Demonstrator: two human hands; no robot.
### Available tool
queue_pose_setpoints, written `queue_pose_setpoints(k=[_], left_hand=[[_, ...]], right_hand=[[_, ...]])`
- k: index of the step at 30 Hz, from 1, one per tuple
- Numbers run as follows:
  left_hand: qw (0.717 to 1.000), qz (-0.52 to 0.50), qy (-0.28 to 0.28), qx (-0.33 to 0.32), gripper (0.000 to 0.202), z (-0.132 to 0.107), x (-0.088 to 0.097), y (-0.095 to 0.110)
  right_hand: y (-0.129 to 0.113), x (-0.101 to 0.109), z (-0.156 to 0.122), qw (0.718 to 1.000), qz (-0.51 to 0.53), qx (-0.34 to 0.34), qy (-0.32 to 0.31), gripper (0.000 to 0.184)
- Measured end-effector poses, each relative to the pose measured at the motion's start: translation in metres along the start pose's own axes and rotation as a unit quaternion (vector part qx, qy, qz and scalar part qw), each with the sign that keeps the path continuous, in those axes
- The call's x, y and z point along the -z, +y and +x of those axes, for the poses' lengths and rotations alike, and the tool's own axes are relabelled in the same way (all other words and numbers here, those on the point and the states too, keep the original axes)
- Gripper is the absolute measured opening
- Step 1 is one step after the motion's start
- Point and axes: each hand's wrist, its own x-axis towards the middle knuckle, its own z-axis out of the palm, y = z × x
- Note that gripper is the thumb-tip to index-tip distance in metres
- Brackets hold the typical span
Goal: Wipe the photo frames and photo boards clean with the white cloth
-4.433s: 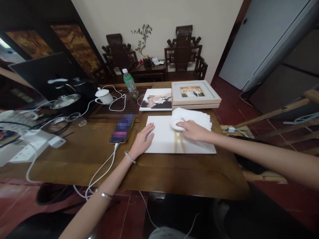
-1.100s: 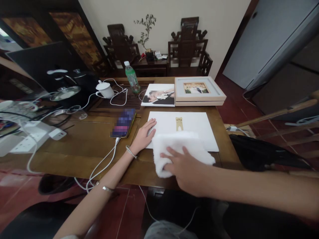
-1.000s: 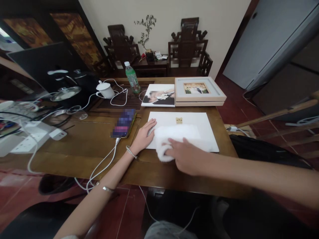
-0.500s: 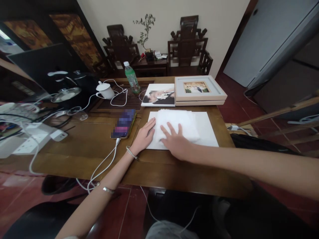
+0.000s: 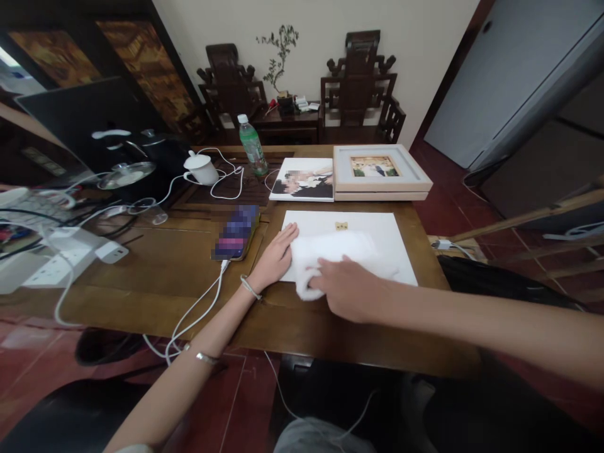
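Observation:
A flat white panel [image 5: 399,255] lies on the wooden table, with a small gold-coloured plate [image 5: 341,226] near its far edge. My right hand [image 5: 353,288] grips the near side of a folded white cloth [image 5: 337,244], fingers curled into it. The cloth rests over the panel, and its near left corner is bunched up past the panel's near edge. My left hand [image 5: 276,257] lies flat along the panel's left edge, fingers stretched forward and holding nothing.
Beyond the panel are a photo print [image 5: 304,179] and stacked wooden frames [image 5: 382,168]. Left of my left hand lies a phone [image 5: 238,231] on a white cable [image 5: 202,299]. Farther off stand a bottle [image 5: 253,148], a lidded white cup [image 5: 201,168] and a power strip [image 5: 63,261].
My right hand has gone from spread flat on the cloth to gripping it. The cloth has moved toward me, uncovering the small gold-coloured plate. My left hand has stayed in place.

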Motion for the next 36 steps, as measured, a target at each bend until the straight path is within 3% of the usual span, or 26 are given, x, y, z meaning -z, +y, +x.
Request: queue_pose_setpoints(k=[5,10,14,16,22,27,32,36], left_hand=[[0.999,-0.008,-0.020,0.028,0.053,-0.001,-0.001,0.000],[0.994,-0.095,0.027,0.055,0.057,-0.003,0.003,0.009],[0.985,-0.139,0.084,0.065,0.057,-0.005,0.007,0.015],[0.979,-0.156,0.110,0.071,0.057,-0.006,0.008,0.016],[0.978,-0.169,0.111,0.049,0.058,-0.006,0.004,0.015],[0.988,-0.106,0.094,0.057,0.059,-0.004,0.000,0.013],[0.994,-0.054,0.077,0.054,0.059,-0.002,-0.003,0.009],[0.996,-0.037,0.077,0.035,0.048,-0.001,-0.002,0.010]], right_hand=[[0.033,0.010,0.043,0.996,-0.026,-0.087,-0.008,0.052],[0.027,-0.008,0.074,0.985,-0.090,-0.148,-0.003,0.055],[-0.003,-0.029,0.059,0.989,-0.123,-0.007,0.080,0.033],[-0.015,-0.038,0.040,0.982,-0.135,0.056,0.117,0.035],[-0.022,-0.050,-0.010,0.977,-0.143,0.125,0.099,0.031],[0.002,-0.020,-0.008,0.994,-0.096,0.061,-0.003,0.033],[0.048,0.001,0.028,0.994,-0.106,-0.009,0.004,0.049],[0.074,0.010,0.061,0.996,-0.076,-0.042,0.036,0.049]])
